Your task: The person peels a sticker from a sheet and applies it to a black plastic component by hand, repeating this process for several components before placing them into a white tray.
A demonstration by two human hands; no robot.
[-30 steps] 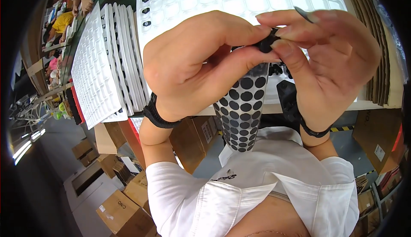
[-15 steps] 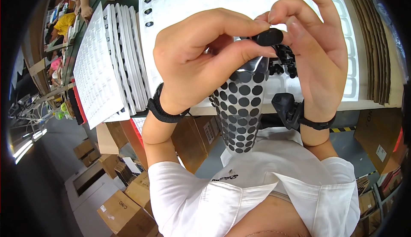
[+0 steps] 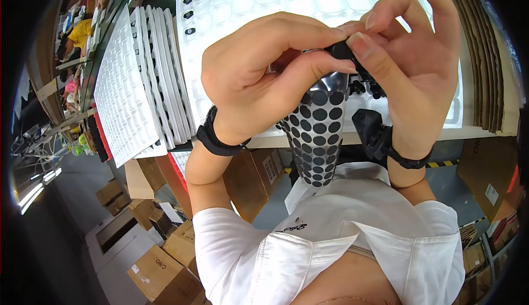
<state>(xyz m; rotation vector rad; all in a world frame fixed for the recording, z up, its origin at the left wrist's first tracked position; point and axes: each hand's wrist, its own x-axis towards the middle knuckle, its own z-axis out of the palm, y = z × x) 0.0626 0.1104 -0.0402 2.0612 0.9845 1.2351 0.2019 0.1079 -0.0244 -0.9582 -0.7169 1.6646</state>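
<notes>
small black part [image 3: 343,49] pinched up high between both sets of fingertips, over the near edge of the white compartment tray [image 3: 330,1]. left hand [image 3: 264,76] curled tight, thumb pressing the part; right hand [image 3: 410,62] closed on it from the other side, with more small black pieces [image 3: 366,87] in its palm. a clear strip of black round dots [image 3: 315,134] hangs from the left hand's grip. stacked white trays [image 3: 132,84] stand at the table's left edge.

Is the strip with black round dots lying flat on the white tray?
No, the strip of black dots hangs down from the left hand and right hand, held above the white tray.
</notes>
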